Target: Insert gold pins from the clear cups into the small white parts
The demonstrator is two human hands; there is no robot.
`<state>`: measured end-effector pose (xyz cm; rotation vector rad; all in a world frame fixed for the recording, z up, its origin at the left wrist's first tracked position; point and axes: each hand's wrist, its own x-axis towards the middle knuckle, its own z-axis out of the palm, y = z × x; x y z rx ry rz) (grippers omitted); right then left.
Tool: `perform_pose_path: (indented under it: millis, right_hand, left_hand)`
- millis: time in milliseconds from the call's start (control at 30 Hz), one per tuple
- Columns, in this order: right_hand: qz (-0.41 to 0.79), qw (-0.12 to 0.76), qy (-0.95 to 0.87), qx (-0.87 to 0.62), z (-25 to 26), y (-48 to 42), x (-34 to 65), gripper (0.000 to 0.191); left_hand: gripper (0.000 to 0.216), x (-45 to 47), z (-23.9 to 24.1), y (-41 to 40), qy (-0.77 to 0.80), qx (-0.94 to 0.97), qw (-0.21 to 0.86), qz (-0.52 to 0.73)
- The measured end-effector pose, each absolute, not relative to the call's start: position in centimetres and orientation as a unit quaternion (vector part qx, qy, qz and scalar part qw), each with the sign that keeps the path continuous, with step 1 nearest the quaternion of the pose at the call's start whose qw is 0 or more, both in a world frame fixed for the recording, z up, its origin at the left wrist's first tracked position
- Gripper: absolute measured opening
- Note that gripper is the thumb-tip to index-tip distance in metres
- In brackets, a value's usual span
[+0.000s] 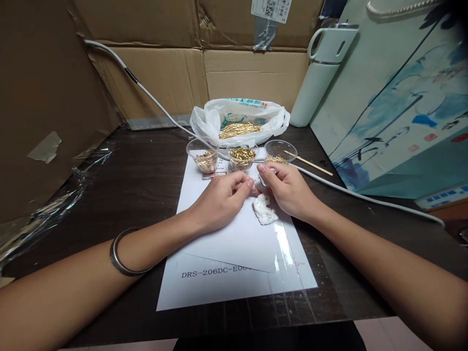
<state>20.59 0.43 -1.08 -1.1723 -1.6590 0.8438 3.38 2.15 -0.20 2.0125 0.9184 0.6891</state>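
Observation:
My left hand is closed in a pinch over the white paper sheet, with a tiny gold-coloured pin just showing at its fingertips. Close beside it, my right hand has its thumb and fingers closed round a small shiny object, mostly hidden, whose kind I cannot make out. The fingertips of both hands nearly meet. Under the right hand lies a crumpled white tissue. Just beyond the hands stand a left cup, a middle cup and a right cup, all transparent plastic with small gold-coloured metal pieces inside.
Behind the cups, a white plastic bag holds long gold-coloured pins. A white cable crosses the dark table. A wooden stick lies right of the cups. A pale green bottle, cardboard and a patterned bag stand around.

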Motion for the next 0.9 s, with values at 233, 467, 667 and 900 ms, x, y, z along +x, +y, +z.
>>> perform_pose_path:
  millis: [233,467,667,900]
  right_hand:
    - [0.326,0.436,-0.685,-0.484,-1.15,0.38,20.67,0.039]
    - [0.321,0.427,-0.7,-0.474,-0.88,0.29,20.69,0.038]
    - [0.303,0.434,-0.696,-0.485,-0.8,0.3,20.64,0.039]
    - [0.302,0.442,-0.695,-0.48,-0.93,0.34,20.81,0.039]
  left_hand:
    - [0.04,3.42,-0.51,2.17,0.373,0.784,0.409,0.281]
    - [0.037,3.44,-0.6,2.46,0.358,0.754,0.463,0.298]
    - [0.027,3.41,-0.32,2.41,0.359,0.735,0.488,0.307]
    - [0.02,3.48,-0.37,2.37,0.344,0.727,0.5,0.32]
